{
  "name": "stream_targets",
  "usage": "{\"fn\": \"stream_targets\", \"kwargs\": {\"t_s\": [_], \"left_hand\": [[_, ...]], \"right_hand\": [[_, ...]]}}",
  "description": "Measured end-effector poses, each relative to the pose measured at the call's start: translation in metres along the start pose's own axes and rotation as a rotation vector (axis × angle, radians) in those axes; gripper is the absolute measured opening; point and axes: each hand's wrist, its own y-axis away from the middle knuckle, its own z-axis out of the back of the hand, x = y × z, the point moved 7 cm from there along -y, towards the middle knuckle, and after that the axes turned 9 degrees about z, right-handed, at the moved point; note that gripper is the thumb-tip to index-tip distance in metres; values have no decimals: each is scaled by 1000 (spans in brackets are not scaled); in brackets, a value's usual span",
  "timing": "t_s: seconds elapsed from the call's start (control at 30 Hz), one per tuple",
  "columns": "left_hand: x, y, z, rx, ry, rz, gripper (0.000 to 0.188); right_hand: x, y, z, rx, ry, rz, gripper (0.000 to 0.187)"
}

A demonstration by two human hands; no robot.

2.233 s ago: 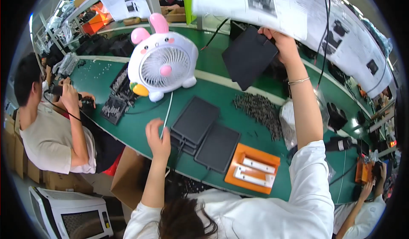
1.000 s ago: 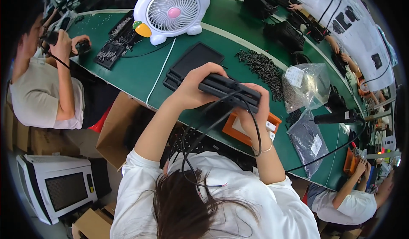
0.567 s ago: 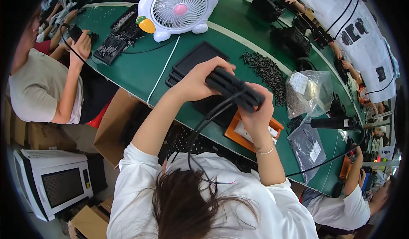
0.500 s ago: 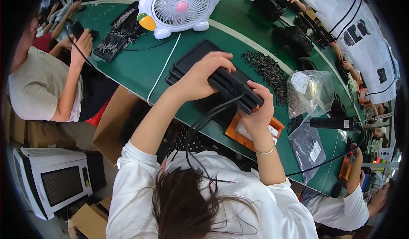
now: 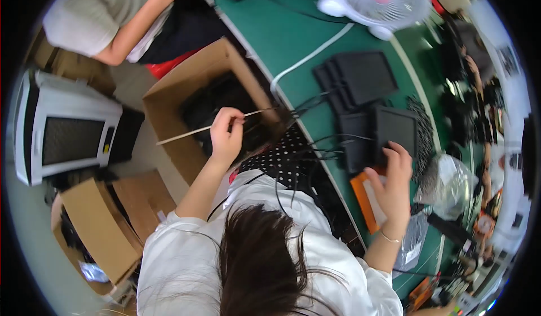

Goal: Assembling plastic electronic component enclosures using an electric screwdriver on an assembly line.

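Observation:
My left hand is closed with fingertips pinched on a thin pale strip, which lies across the top of an open cardboard box. Black items fill part of the box. My right hand hovers at the table edge, fingers spread and holding nothing, near an orange tray with a white piece in it. Just beyond its fingertips lies a flat black framed panel. Farther back, more black panels are stacked, and black cables trail toward my lap.
A white fan stands on the green table. Small black parts lie piled beside a clear plastic bag. A co-worker's arm is at upper left. A white and black appliance and another carton stand at left.
My view has turned left. Both hands have let go of the black device with cables. My left hand has moved left to the box, and my right hand has opened.

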Motion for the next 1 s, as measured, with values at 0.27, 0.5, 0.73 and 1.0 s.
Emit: {"fn": "stream_targets", "kwargs": {"t_s": [0.27, 0.5, 0.73, 1.0], "left_hand": [[106, 81, 118, -486, -103, 471, 12], [96, 3, 106, -192, -377, 303, 11], [239, -78, 61, 307, -723, 545, 22], [371, -74, -17, 774, -1071, 1005, 47]], "right_hand": [[34, -98, 24, 215, -198, 289, 34], [94, -182, -56, 436, -79, 471, 17], [113, -185, -77, 427, 195, 490, 37], [116, -168, -105, 606, 305, 507, 64]]}}
